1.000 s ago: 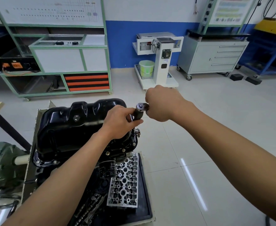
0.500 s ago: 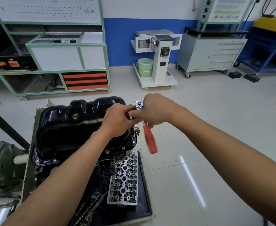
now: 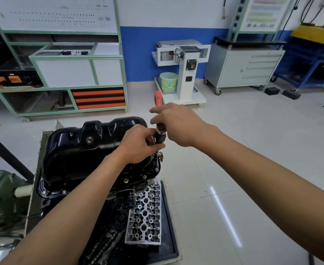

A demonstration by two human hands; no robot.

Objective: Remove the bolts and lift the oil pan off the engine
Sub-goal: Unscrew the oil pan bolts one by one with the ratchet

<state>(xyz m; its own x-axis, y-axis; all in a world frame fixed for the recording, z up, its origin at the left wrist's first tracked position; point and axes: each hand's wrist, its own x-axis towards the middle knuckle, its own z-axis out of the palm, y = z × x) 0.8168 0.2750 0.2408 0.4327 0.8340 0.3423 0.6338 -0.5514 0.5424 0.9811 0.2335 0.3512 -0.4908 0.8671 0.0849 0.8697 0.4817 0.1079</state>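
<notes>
ratchet (image 3: pixel 160 128) between fingers (image 3: pixel 158 110), over oil pan (image 3: pixel 77 150)

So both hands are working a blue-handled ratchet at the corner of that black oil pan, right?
Not quite: the handle is red, not blue. The head view shows the ratchet with its red handle sticking out past the right hand; the left hand grips the socket at the corner of the black oil pan.

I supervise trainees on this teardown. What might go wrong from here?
The socket, steadied by the left hand, might slip off as the right hand swings the ratchet, knocking knuckles against the oil pan. Rim bolts, once freed, may drop into the cylinder head lying below.
</notes>
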